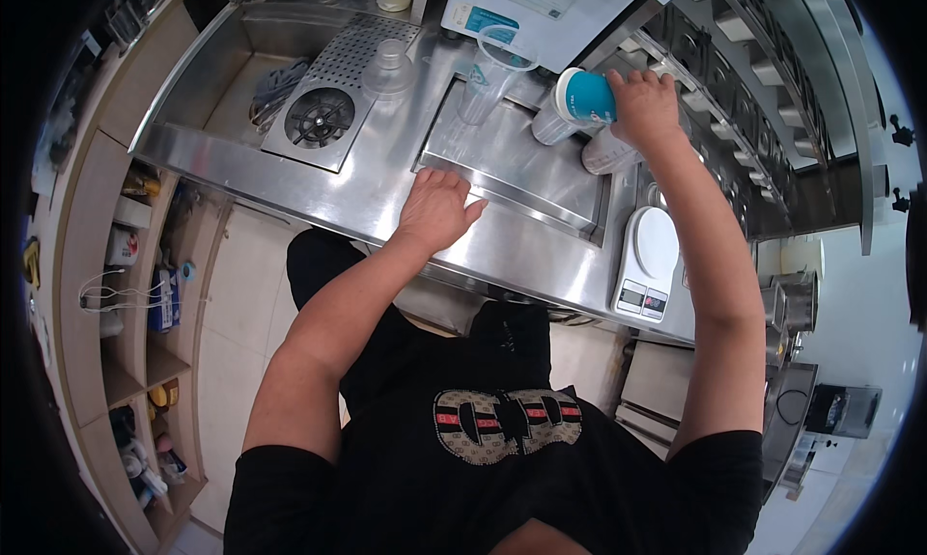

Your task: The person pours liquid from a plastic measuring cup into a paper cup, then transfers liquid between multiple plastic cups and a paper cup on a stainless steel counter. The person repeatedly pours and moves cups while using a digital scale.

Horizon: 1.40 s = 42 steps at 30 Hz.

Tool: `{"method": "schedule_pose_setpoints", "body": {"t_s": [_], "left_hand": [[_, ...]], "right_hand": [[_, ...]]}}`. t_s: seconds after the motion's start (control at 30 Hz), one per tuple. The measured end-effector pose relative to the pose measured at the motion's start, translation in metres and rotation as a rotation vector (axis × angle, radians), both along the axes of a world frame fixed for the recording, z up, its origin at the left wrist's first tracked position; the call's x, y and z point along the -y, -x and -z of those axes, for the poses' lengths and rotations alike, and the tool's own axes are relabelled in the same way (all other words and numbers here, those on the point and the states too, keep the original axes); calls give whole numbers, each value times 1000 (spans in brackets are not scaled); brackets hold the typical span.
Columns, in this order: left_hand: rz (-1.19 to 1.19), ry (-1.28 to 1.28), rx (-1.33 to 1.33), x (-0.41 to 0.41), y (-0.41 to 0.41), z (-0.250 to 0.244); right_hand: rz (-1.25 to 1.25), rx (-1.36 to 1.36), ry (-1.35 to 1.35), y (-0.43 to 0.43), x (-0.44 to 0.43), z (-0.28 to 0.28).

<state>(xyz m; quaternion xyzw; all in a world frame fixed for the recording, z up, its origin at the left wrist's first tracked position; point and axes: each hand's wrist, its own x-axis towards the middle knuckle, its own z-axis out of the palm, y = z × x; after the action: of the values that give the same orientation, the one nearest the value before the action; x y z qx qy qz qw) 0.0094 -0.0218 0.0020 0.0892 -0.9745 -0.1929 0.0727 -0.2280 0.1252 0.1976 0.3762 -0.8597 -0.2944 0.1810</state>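
My right hand [644, 110] is closed around the base of a teal paper cup [588, 97], which is tilted with its pale rim to the left. Just beneath that rim is a clear cup [554, 126], and a transparent measuring jug [605, 151] stands close below my right hand. My left hand [440, 209] rests on the front of the steel counter [376, 200], palm down and holding nothing. A tall clear plastic cup [484, 84] with a teal print stands on the recessed steel tray [500, 146]. Whether the teal cup contains anything is hidden.
A white kitchen scale [644, 265] lies at the counter's right. To the left are a cup rinser [319, 118], a clear shaker [389, 70] and a sink [232, 84] holding a grey cloth. A white machine [536, 8] stands behind; a steel rack [724, 63] runs along the right.
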Motion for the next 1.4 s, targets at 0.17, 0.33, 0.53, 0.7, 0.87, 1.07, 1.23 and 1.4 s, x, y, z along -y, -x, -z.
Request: {"method": "schedule_pose_setpoints", "body": {"t_s": [0.17, 0.33, 0.53, 0.7, 0.87, 1.07, 1.23, 1.4], "left_hand": [[4, -15, -2, -1, -1, -1], [5, -8, -22, -1, 0, -1], [10, 1, -29, 0, 0, 1], [1, -7, -13, 0, 1, -1], [-1, -14, 11, -1, 1, -1], [-11, 8, 11, -1, -1, 2], [8, 3, 8, -1, 0, -2], [-5, -9, 19, 0, 0, -3]], "right_hand": [[-2, 19, 26, 0, -8, 3], [35, -22, 21, 4, -11, 4], [19, -10, 8, 5, -16, 10], [35, -1, 29, 3, -17, 11], [28, -29, 128, -7, -21, 10], [-58, 408, 994, -38, -35, 16], [5, 1145, 1530, -57, -47, 94], [23, 1336, 1529, -100, -1, 143]]}}
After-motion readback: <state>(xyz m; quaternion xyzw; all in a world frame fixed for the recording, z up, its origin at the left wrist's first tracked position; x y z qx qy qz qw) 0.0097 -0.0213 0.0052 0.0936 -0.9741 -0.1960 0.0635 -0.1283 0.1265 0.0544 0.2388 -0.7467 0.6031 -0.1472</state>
